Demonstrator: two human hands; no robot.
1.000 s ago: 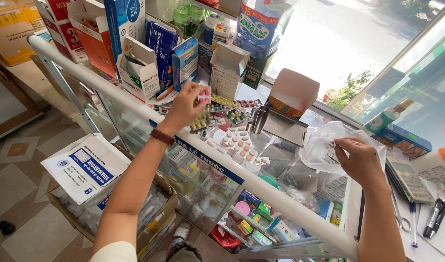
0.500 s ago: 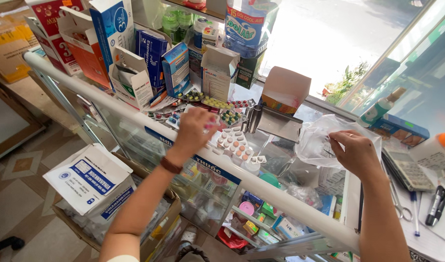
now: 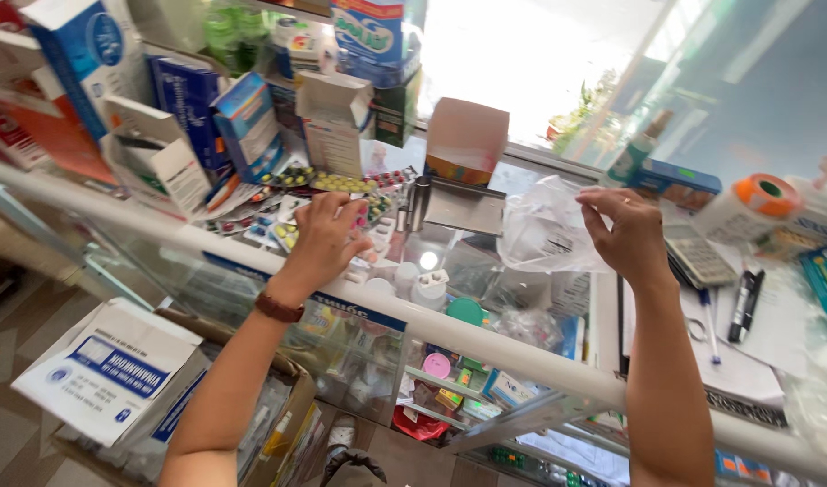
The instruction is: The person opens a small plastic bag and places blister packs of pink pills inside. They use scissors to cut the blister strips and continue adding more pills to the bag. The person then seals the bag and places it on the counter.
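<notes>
Two hands worked over the glass counter (image 3: 522, 361). Left hand (image 3: 323, 242) lay fingers curled on the blister packs (image 3: 341, 185); whether it gripped one could not be told. Right hand (image 3: 625, 236) pinched the clear plastic bag (image 3: 544, 236) at its edge. Medicine boxes (image 3: 188, 108) crowded behind; calculator (image 3: 698, 257) and pens (image 3: 743, 302) lay right.

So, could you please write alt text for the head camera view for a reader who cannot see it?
Over a glass counter, the left hand rests on colourful blister packs while the right hand holds up a clear plastic bag. Medicine boxes line the far side; a calculator and pens lie at right.
</notes>
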